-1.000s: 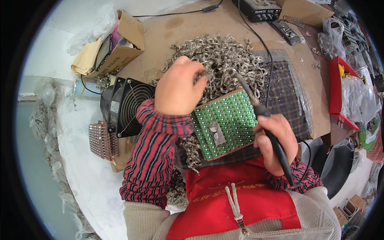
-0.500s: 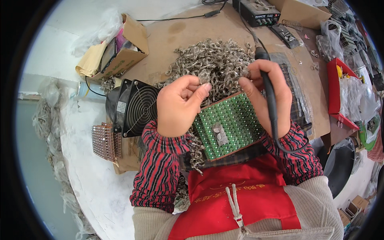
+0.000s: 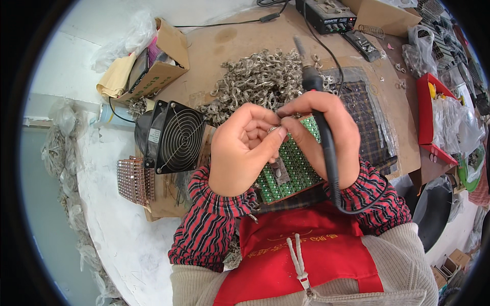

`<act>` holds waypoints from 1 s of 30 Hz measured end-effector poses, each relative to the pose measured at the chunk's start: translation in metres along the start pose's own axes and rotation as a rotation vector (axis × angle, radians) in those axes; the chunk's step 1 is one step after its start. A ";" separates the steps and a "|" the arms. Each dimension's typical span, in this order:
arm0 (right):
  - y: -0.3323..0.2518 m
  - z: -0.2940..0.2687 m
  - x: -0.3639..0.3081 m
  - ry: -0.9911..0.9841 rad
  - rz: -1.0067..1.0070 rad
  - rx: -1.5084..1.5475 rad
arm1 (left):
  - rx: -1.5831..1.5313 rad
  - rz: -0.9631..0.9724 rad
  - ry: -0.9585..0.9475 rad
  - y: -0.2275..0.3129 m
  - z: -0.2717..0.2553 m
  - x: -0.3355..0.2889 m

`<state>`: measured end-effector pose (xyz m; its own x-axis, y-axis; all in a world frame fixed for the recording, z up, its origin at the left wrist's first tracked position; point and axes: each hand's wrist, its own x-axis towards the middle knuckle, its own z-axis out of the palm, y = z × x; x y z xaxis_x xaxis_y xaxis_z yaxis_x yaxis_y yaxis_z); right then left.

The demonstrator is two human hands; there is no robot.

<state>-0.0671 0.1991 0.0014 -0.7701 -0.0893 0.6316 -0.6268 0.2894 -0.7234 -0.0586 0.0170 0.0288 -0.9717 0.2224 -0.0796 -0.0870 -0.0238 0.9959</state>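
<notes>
My left hand [image 3: 245, 150] is closed in a pinch, with a bit of a small metal ring-like piece [image 3: 271, 130] showing between thumb and fingers. Its fingertips meet those of my right hand [image 3: 332, 135]. A black soldering iron [image 3: 324, 137] lies across the back of that hand, held in the crook of the thumb with its tip pointing away from me. Below both hands a green circuit board panel [image 3: 293, 178] bears rows of small parts and a flat greyish piece [image 3: 279, 172]. Beyond them rises a heap of twisted metal pieces [image 3: 260, 76].
A black fan [image 3: 178, 137] stands left of my hands, beside brown stacked panels [image 3: 133, 178]. Farther back are a cardboard box [image 3: 161, 66] and a soldering station [image 3: 326, 18]. A dark plaid cloth [image 3: 375, 122] and a red box [image 3: 429, 112] lie to the right.
Both hands have come back from the heap and together over the board. The iron's tip has swung into plain view, and my fingertips now meet around the small piece.
</notes>
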 end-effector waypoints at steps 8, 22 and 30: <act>-0.008 0.010 -0.012 0.098 0.105 0.236 | -0.205 0.047 0.042 -0.012 -0.001 -0.008; -0.014 0.008 -0.023 0.032 0.001 0.146 | 0.212 0.150 0.043 -0.009 0.004 -0.022; -0.006 -0.004 -0.029 -0.083 -0.056 -0.055 | 0.320 0.208 0.089 -0.012 0.007 -0.030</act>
<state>-0.0407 0.2042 -0.0117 -0.7424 -0.1852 0.6439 -0.6638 0.3332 -0.6696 -0.0266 0.0172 0.0201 -0.9778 0.1589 0.1363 0.1733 0.2491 0.9529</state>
